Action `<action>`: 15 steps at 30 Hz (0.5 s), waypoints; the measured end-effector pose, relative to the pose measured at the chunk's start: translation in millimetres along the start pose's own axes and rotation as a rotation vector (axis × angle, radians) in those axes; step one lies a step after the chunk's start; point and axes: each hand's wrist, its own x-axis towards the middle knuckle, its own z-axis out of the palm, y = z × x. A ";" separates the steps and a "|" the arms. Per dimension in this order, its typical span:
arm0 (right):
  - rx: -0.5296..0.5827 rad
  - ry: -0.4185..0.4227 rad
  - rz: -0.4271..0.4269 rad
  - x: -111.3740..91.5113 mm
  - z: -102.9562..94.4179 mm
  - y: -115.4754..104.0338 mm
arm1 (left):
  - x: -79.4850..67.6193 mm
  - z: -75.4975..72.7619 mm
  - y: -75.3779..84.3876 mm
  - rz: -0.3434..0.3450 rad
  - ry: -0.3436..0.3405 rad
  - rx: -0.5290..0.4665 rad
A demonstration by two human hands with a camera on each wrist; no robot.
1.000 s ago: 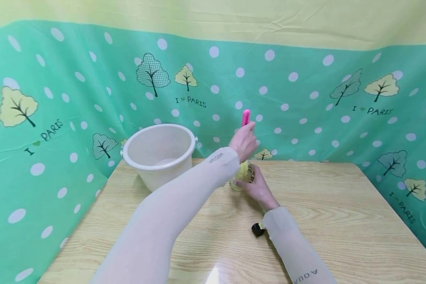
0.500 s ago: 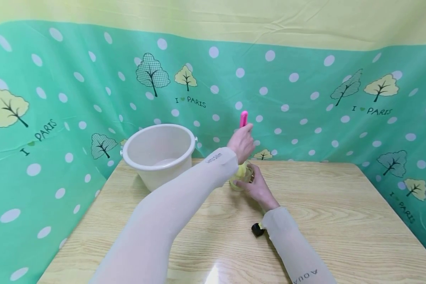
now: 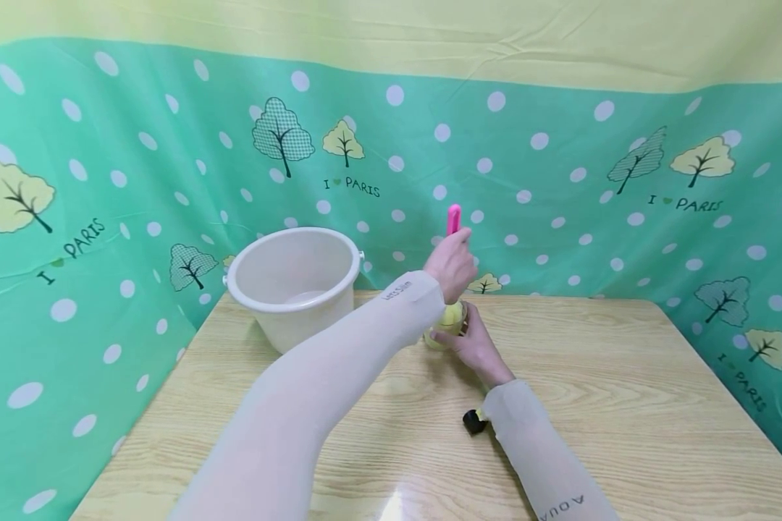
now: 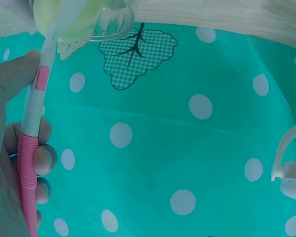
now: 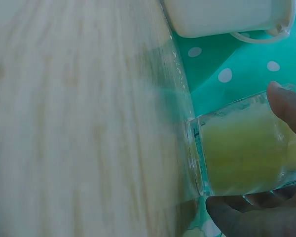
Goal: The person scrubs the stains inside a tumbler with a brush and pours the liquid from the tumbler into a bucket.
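Observation:
My left hand (image 3: 452, 268) grips the pink and white handle (image 4: 34, 108) of a sponge brush, thumb along its upper part and fingers wrapped round it. The handle stands nearly upright in the head view, its pink end (image 3: 454, 218) above the fist. The brush's yellow sponge head (image 5: 241, 153) is inside a clear glass (image 5: 200, 153), filling much of it. With thumb on one side and fingers on the other, my right hand (image 3: 474, 347) holds this glass low over the table. The left forearm partly covers the glass in the head view.
A white bucket (image 3: 293, 307) with a side handle stands at the back left of the wooden table (image 3: 593, 376). A small black block (image 3: 473, 422) sits beside the right sleeve cuff. Behind the table hangs a green dotted curtain (image 3: 547, 239).
My left hand and the brush handle shift slightly left, then back right. The yellow sponge changes position a little in the glass. My right hand keeps its hold in the same spot.

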 end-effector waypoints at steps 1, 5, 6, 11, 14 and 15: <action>0.000 0.000 -0.001 0.2 0.0 0.0 | 0.1 0.3 0.2 -0.002 0.006 0.000; -0.010 -0.001 -0.007 0.9 0.0 0.3 | 1.1 2.0 1.3 -0.006 0.034 0.014; -0.012 -0.001 -0.007 1.0 0.0 0.4 | 1.3 2.3 1.7 -0.006 0.040 0.023; -0.018 0.006 -0.008 1.4 -0.2 0.9 | 2.7 3.6 3.8 -0.008 0.063 0.063; -0.026 0.004 -0.006 1.5 -0.3 0.9 | 3.0 4.9 4.6 -0.007 0.060 0.082; -0.027 0.002 -0.005 1.4 -0.3 0.8 | 3.0 5.3 4.8 -0.007 0.058 0.086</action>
